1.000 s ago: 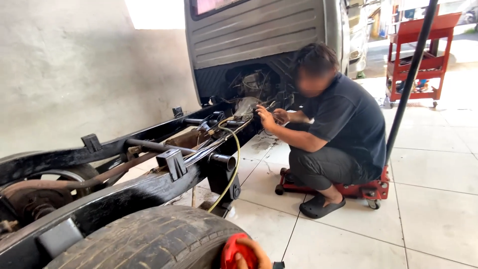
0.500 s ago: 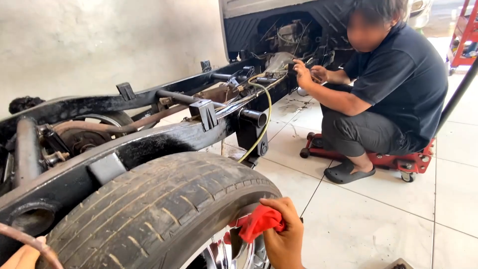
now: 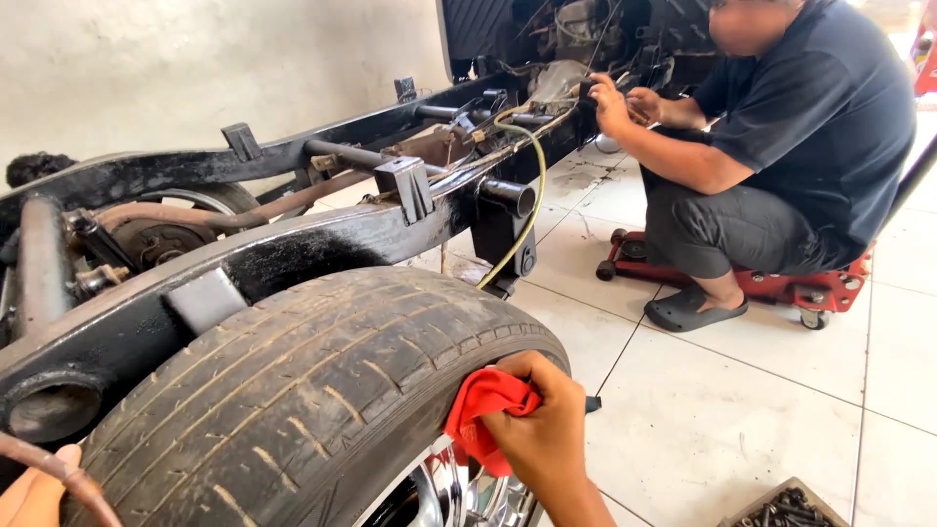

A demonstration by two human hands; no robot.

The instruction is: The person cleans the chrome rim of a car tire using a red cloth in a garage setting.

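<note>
A red rag (image 3: 485,410) is clenched in the right hand (image 3: 542,429) — bunched at its ten o'clock, pressed against the tyre (image 3: 293,390) — left hand (image 3: 34,488) grip unclear

The right hand (image 3: 542,429) is curled closed, forearm rising from below; the left hand (image 3: 34,488) barely shows bottom-left.

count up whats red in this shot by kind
red rag, held in the right hand against the tyre: 1
red low wheeled creeper seat under the crouching co-worker: 1
red edge at the top right corner, too cropped to tell what it is: 1
total: 3
</note>
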